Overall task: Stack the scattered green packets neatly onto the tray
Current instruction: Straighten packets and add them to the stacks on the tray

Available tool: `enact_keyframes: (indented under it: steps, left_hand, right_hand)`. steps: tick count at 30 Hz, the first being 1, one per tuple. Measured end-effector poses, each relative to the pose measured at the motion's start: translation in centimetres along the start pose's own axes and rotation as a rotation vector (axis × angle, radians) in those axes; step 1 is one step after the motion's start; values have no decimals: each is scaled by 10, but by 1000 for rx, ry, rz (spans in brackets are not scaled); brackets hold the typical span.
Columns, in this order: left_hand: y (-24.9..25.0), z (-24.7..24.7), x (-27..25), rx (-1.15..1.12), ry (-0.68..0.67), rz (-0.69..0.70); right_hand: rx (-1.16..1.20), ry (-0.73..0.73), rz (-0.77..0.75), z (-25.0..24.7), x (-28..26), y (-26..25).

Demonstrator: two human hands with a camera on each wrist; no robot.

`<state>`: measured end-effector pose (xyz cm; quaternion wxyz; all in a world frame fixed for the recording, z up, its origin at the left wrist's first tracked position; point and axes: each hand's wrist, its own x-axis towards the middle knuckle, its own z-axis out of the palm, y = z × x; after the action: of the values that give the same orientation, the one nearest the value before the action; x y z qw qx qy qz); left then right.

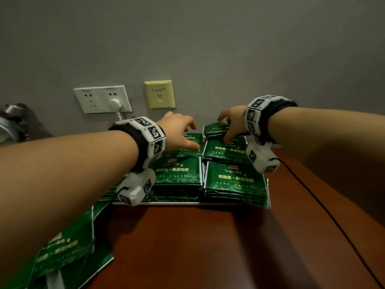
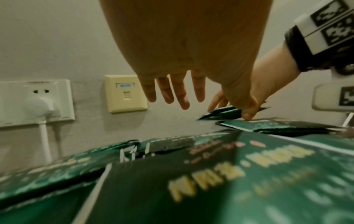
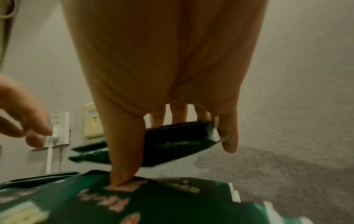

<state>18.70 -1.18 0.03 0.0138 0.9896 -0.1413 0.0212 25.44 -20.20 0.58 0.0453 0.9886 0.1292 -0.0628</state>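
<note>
A white tray (image 1: 166,203) at the back of the table carries several stacks of green packets (image 1: 235,180). My right hand (image 1: 231,124) grips a small bundle of green packets (image 1: 214,128) just above the back-right stack. Fingers sit on top of that bundle (image 3: 172,141) and the thumb (image 3: 124,151) reaches down to the stack below. My left hand (image 1: 181,130) hovers open over the back-left stack, fingers (image 2: 172,91) spread and straight, holding nothing. More loose green packets (image 1: 68,247) lie on the table at the lower left, partly hidden under my left forearm.
The tray stands against a grey wall with a white socket plate (image 1: 103,99), a plug in it, and a beige data port (image 1: 159,94). A metal object (image 1: 12,122) sits far left. A black cable (image 1: 333,215) runs across the brown table (image 1: 208,247).
</note>
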Motion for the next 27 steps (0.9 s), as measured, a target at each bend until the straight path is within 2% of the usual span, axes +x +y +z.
enact_keyframes:
  steps: [7,13,18,22,24,27]
  left_hand:
    - [5,-6,-27,-4,3,-38]
    - [20,-16,-87,17,-29,-37]
    - [23,6,-167,96,-98,-112]
    - [25,36,-240,158,-188,-229]
    - [23,46,-273,129,-188,-299]
    - [13,56,-315,159,-140,-455]
  right_hand:
    - [77,70,-21,-13,-35,-4]
    - [112,68,-96,-14,-107,-32]
    - [61,81,-243,11,-179,-97]
    - [-13,-32,-325,51,-237,-164]
    - [-53,-92,-321,73,-258,-196]
    - [-9,-73,-285,99,-271,-234]
